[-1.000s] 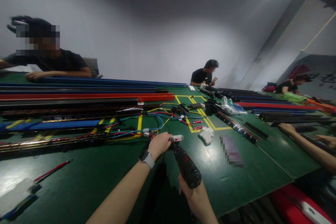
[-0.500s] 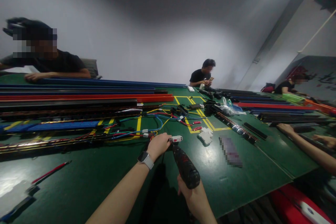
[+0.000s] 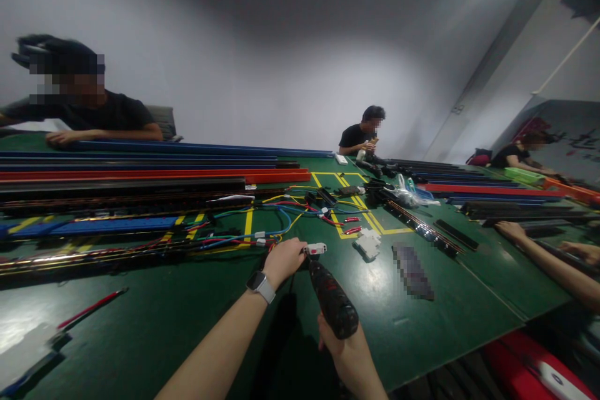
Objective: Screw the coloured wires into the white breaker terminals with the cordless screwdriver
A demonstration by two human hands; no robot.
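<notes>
My left hand (image 3: pixel 282 260), with a watch on its wrist, is closed on a small white circuit breaker (image 3: pixel 317 249) with a red mark on it. In my right hand (image 3: pixel 344 340) is a black cordless screwdriver (image 3: pixel 332 300), its front end up against the breaker. Its tip is hidden from me. Wires (image 3: pixel 265 239) in several colours end beside my left hand. To the right of the breaker, more white breaker-like modules (image 3: pixel 368 244) lie on the green table (image 3: pixel 375 325), near two short red pieces (image 3: pixel 352 230).
Long black, blue and red rails (image 3: pixel 272 175) lie across the left and back. A phone-like slab (image 3: pixel 412 270) rests at the right. A grey-white block with a red lead (image 3: pixel 91 309) is front left. Other people sit around, one co-worker's arm (image 3: pixel 539 256) reaching in at right.
Both my hands, the breaker and the screwdriver stay almost in place. The person at the far side has raised their hands slightly toward the face. The person at left has shifted their head a little.
</notes>
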